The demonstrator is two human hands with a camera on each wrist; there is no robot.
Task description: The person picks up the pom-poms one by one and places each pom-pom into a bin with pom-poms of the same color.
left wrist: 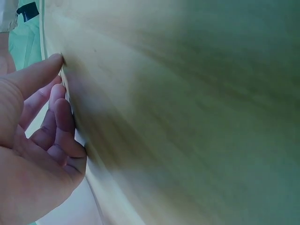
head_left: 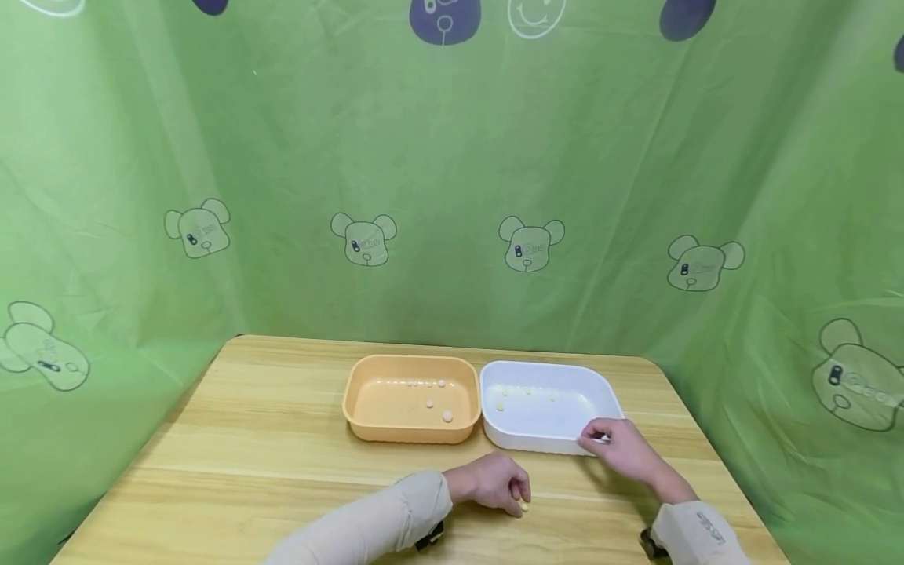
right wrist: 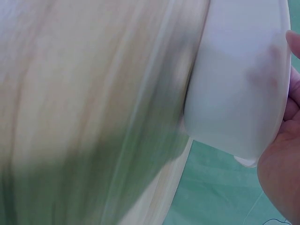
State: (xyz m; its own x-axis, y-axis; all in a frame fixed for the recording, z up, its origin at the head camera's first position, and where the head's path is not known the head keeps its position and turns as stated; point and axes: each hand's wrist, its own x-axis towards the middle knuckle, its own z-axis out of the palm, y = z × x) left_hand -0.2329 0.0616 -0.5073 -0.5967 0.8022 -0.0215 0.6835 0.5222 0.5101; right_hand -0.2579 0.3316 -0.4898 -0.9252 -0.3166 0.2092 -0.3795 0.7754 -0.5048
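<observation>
My left hand (head_left: 518,493) rests on the wooden table (head_left: 268,439) in front of the trays, its curled fingertips pinching a small yellow pellet (head_left: 524,508). In the left wrist view the curled fingers (left wrist: 61,117) lie against the tabletop and the pellet is hidden. My right hand (head_left: 600,436) grips the near right rim of the white tray (head_left: 544,369), which holds several pale yellow pellets (head_left: 500,406). The right wrist view shows the white tray's wall (right wrist: 234,70) close up, with my right hand (right wrist: 281,173) around its edge. The orange tray (head_left: 360,392) stands just left of it.
Several whitish pellets (head_left: 447,416) lie in the orange tray. Green cloth with bear prints (head_left: 530,245) hangs behind and on both sides of the table. The table's left half and its near edge lie to the left of my left sleeve (head_left: 367,522).
</observation>
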